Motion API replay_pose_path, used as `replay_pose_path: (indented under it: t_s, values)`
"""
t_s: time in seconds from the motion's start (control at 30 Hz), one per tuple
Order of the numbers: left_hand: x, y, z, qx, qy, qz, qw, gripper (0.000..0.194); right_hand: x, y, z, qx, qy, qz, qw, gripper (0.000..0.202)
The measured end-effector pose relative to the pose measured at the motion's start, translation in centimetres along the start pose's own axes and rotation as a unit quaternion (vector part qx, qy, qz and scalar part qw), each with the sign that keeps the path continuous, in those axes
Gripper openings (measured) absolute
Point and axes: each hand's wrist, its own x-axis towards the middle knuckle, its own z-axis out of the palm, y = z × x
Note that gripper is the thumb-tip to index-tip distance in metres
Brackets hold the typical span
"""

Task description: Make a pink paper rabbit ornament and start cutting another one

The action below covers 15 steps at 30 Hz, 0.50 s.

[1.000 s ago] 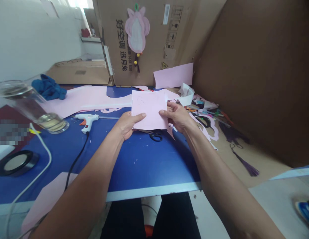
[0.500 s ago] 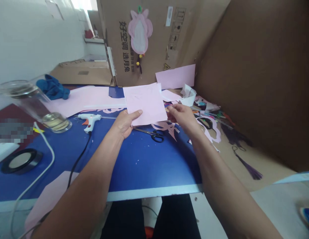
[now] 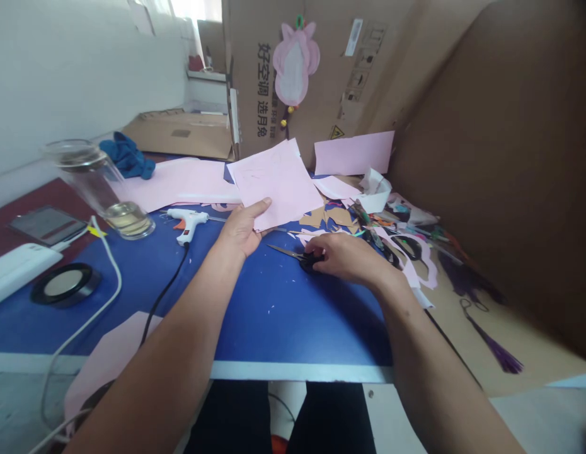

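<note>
My left hand (image 3: 246, 228) pinches the lower left corner of some pink paper sheets (image 3: 278, 183), thumb on top, holding them tilted above the table. Faint pencil lines show near the top of the front sheet. Black-handled scissors (image 3: 288, 252) lie on the blue table with their blades pointing left. Over their handles is my right hand (image 3: 343, 257), its fingers curled around the loops and partly hiding them. Pink paper scraps (image 3: 307, 237) and brown cardboard pieces (image 3: 338, 217) lie just behind that hand.
A white glue gun (image 3: 188, 221) with a black cord lies left of my left hand. Farther left stand a glass jar (image 3: 101, 189) and a roll of black tape (image 3: 65, 284). Cut paper frames (image 3: 416, 252) and a purple tassel (image 3: 494, 343) lie right. Cardboard walls (image 3: 416, 69) rise behind.
My right hand has left the right edge of the paper and come down onto the scissors' handles. The paper in my left hand has tilted. The whole view has shifted slightly.
</note>
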Motion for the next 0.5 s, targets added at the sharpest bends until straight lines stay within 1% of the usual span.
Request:
replay_pose_path:
  t_s: [0.1,0.23,0.37,0.43,0.5]
  values:
    - [0.2,-0.1,-0.1,-0.012,0.008,-0.007,1.000,0.049,0.0,-0.4,0.3,-0.031,-0.015,-0.005,0.999,0.038]
    - [0.3,0.0,-0.3,-0.024,0.012,-0.013,1.000,0.047,0.1,-1.0,0.6,-0.006,-0.013,-0.011,1.000,0.049]
    - [0.3,0.6,-0.2,-0.050,0.024,-0.011,0.998,0.043,0.1,-1.5,0.4,0.077,0.013,-0.008,0.997,0.048]
    - [0.3,0.8,-0.3,-0.056,0.025,-0.003,0.998,0.043,0.3,-1.3,0.4,0.134,0.039,0.022,0.990,0.048]
    - [0.3,0.8,-0.3,-0.062,0.024,0.003,0.998,0.042,0.6,-0.8,0.4,0.208,0.075,0.054,0.974,0.048]
